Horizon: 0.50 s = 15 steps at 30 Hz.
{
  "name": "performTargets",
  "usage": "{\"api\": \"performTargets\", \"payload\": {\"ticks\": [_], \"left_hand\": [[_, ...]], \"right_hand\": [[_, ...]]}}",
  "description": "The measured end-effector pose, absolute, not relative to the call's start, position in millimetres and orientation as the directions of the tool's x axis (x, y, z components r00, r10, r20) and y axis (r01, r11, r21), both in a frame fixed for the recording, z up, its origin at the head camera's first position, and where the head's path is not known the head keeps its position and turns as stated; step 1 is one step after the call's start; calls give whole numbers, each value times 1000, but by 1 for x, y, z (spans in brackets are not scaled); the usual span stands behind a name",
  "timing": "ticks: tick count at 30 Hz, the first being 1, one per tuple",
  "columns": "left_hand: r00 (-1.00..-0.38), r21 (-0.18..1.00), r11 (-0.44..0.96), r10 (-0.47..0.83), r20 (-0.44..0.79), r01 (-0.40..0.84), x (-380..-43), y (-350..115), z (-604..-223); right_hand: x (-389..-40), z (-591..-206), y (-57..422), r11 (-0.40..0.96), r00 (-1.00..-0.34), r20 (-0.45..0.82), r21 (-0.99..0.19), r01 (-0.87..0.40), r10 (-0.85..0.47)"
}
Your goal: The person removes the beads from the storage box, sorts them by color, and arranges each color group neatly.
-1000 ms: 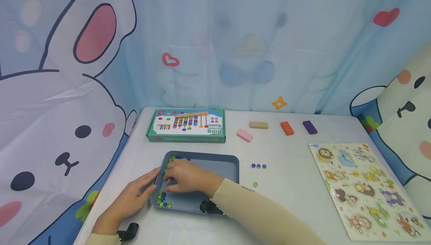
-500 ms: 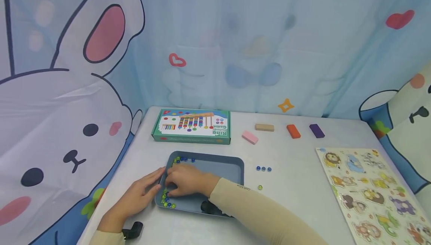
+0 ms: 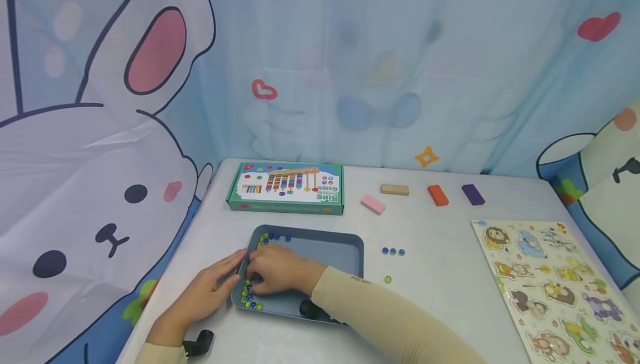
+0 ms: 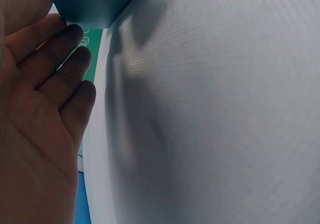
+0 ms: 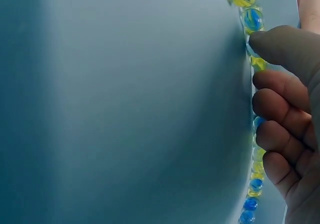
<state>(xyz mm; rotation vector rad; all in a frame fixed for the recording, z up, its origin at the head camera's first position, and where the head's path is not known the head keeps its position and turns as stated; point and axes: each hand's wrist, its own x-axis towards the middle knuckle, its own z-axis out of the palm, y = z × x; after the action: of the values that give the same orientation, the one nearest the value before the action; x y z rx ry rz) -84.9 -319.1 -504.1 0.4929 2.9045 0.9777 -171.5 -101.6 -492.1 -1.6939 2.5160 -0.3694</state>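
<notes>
A grey-blue tray (image 3: 327, 250) lies on the white table with blue and yellow-green marbles along its left side. My right hand (image 3: 277, 268) is inside the tray over that row. In the right wrist view its thumb and curled index finger close around a yellow marble (image 5: 258, 62); whether it is lifted cannot be seen. A blue marble (image 5: 253, 19) lies just above the thumb, and more run below the fingers. My left hand (image 3: 207, 292) rests with straight fingers against the tray's left outer wall, its palm (image 4: 35, 119) showing in the left wrist view.
Right of the tray lie several blue marbles (image 3: 393, 252) and a yellow-green marble (image 3: 388, 279). Behind stand a green game box (image 3: 285, 189) and blocks: pink (image 3: 373, 204), wooden (image 3: 394, 189), orange (image 3: 438, 195), purple (image 3: 473, 194). An animal puzzle board (image 3: 545, 280) is at right.
My right hand has shifted slightly down in the tray, uncovering blue marbles at the upper left. The head view has swung a little left. The left hand stays at the tray's wall.
</notes>
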Motion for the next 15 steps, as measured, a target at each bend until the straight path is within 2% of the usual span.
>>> {"api": "performTargets", "payload": {"ticks": [9, 15], "left_hand": [[-950, 601, 748, 303, 70, 283, -85, -319, -505], [-948, 601, 744, 308, 77, 290, -84, -319, -503]], "right_hand": [[-171, -494, -104, 429, -458, 72, -247, -869, -886], [-169, -491, -106, 431, -463, 76, -257, -865, -883]]}}
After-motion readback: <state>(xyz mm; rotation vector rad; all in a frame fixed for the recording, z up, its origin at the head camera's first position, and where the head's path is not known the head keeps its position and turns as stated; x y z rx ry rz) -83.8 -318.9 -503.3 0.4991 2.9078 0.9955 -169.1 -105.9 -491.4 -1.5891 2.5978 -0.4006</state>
